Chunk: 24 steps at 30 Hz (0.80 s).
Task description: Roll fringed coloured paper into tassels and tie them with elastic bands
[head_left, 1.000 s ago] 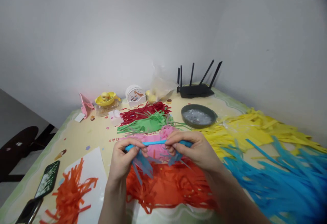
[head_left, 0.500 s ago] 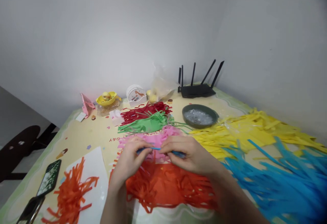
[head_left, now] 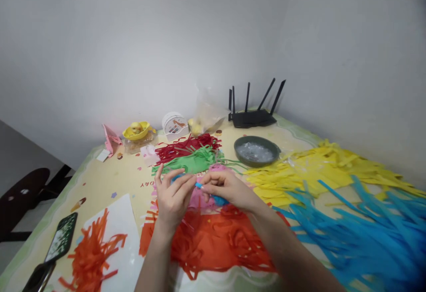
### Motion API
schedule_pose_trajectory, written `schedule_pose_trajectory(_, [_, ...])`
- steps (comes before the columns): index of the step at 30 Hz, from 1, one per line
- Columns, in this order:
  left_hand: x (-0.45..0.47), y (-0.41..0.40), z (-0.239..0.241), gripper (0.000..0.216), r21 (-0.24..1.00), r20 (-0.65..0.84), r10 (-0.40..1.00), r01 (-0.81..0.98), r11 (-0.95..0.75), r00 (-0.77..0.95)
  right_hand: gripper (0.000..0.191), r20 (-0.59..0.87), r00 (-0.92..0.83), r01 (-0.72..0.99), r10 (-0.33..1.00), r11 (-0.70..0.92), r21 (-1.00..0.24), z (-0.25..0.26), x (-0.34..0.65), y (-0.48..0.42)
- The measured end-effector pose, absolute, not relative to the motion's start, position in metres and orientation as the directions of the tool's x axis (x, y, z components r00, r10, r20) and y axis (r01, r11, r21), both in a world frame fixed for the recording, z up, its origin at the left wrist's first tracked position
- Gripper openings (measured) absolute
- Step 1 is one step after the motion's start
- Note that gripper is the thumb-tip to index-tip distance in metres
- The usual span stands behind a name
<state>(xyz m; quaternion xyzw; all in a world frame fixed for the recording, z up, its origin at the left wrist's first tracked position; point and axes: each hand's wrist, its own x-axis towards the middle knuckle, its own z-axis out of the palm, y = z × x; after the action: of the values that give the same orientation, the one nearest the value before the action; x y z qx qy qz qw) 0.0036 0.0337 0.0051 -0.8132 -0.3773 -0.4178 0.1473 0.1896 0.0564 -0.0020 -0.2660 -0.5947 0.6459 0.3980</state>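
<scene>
Between my hands is a blue paper strip (head_left: 199, 185), its short middle part showing. My left hand (head_left: 175, 194) pinches it with thumb and forefinger while the other fingers stand raised. Closed on its other side is my right hand (head_left: 226, 189), with more blue paper (head_left: 219, 201) bunched under the fingers. Much of the strip is hidden by my fingers. Pink fringed paper (head_left: 199, 199) lies beneath my hands, and orange-red fringed paper (head_left: 219, 241) spreads below my wrists. Farther back are green fringed paper (head_left: 196, 161) and dark red fringed paper (head_left: 189, 147).
Yellow fringed paper (head_left: 319, 167) and blue fringed paper (head_left: 353, 225) cover the right side. A dark bowl (head_left: 257, 164) holds clear plastic. A black router (head_left: 253, 119) stands by the wall. At left lie a phone (head_left: 61, 236) and an orange tassel (head_left: 91, 256) on a white sheet (head_left: 128, 221).
My hands have come closer together and slightly up, so less of the blue strip shows between them. Several left fingers have lifted and spread. The whole view has shifted slightly.
</scene>
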Motion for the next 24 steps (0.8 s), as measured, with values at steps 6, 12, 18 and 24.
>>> schedule_pose_trajectory(6, [0.018, 0.033, -0.001, 0.015, 0.543, 0.707, 0.703, 0.584, -0.603, 0.068, 0.032, 0.219, -0.431, -0.369, 0.875, 0.051, -0.928, -0.002, 0.178, 0.054])
schedule_pose_trajectory(12, [0.032, 0.038, -0.006, 0.023, 0.929, 0.347, 0.937, 0.154, -0.338, -0.035, 0.012, 0.365, -0.147, -0.026, 0.919, 0.365, -0.931, -0.001, 0.168, 0.042])
schedule_pose_trajectory(18, [0.026, 0.048, -0.010, 0.024, 0.957, 0.267, 0.910, -0.024, -0.290, -0.316, 0.018, 0.420, -0.197, 0.530, 0.886, 0.456, -0.714, 0.007, 0.203, 0.082])
schedule_pose_trajectory(24, [0.010, 0.049, -0.002, 0.028, 0.934, 0.188, 0.931, -0.235, -0.268, -0.314, 0.028, 0.075, 0.113, 0.826, 0.991, -0.052, -0.562, -0.016, 0.286, 0.177])
